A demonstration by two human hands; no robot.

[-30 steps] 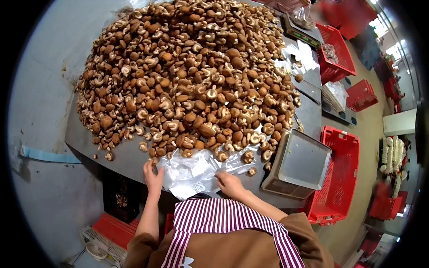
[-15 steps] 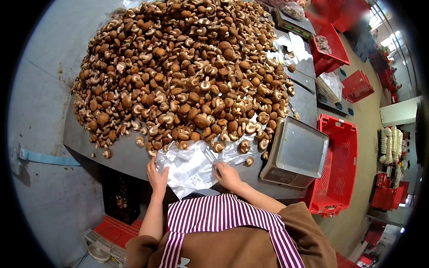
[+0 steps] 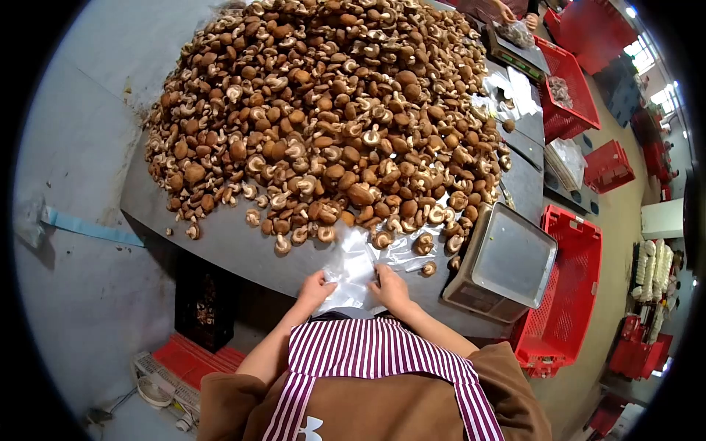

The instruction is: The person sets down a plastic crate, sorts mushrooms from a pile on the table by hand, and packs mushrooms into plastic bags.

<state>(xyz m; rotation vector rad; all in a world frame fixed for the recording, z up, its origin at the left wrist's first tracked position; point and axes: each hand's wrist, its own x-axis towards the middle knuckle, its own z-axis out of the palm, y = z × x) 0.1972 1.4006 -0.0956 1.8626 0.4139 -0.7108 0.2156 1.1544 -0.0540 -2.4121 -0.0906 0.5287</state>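
Note:
A clear plastic bag (image 3: 351, 266) lies at the table's front edge, between my two hands. My left hand (image 3: 316, 287) is closed on the bag's left side. On the bag's right side, my right hand (image 3: 388, 287) is closed on the plastic, near its upper edge. Behind the bag rises a large pile of brown mushrooms (image 3: 316, 125), spread over most of the table. More clear plastic (image 3: 412, 251) lies to the right of the bag, with a few loose mushrooms on and around it.
A scale with a metal tray (image 3: 515, 253) stands right of my hands, beside a red crate (image 3: 562, 294). Farther back are another scale (image 3: 515, 50), a red crate with bagged goods (image 3: 570, 95) and another person's hands (image 3: 506, 12). The grey table (image 3: 198, 239) ends close to my body.
My left hand has moved right, towards my right hand, gathering the bag into a narrower shape. Another person's hands have come into view at the far scale.

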